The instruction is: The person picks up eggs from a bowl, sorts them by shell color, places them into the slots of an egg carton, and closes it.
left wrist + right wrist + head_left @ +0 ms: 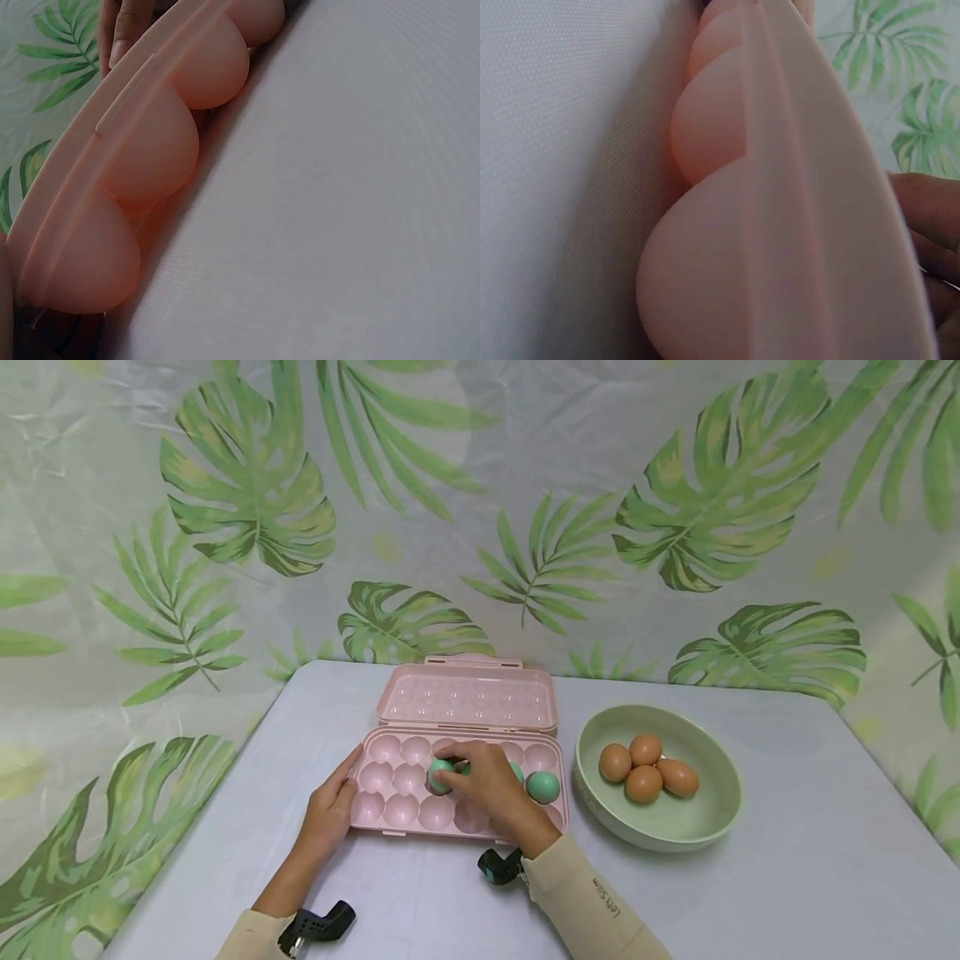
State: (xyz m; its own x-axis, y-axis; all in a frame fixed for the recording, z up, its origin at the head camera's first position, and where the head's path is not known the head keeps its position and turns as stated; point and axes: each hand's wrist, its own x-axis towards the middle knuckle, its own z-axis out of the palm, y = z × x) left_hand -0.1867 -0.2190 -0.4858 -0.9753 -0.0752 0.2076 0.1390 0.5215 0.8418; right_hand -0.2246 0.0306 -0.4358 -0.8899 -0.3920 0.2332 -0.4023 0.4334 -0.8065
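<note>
A pink egg tray point(401, 810) lies with its hinged lid point(465, 695) folded back behind it. At the tray's left end, my left hand point(330, 806) grips the rim. My right hand point(491, 781) reaches over the tray and pinches a green egg point(438, 782) at a middle-row cup, third from the left. Farther right in that row sits another green egg point(543, 787); others are partly covered by the right hand. Both wrist views mostly show the tray's side and rounded cup undersides point(154, 146), with right-hand fingers point(930, 214) behind the rim in the right wrist view.
Just right of the tray stands a light green bowl point(705, 818) with several brown eggs point(643, 784) inside. A white cloth covers the table point(420, 902). Behind it hangs a leaf-patterned backdrop point(540, 460).
</note>
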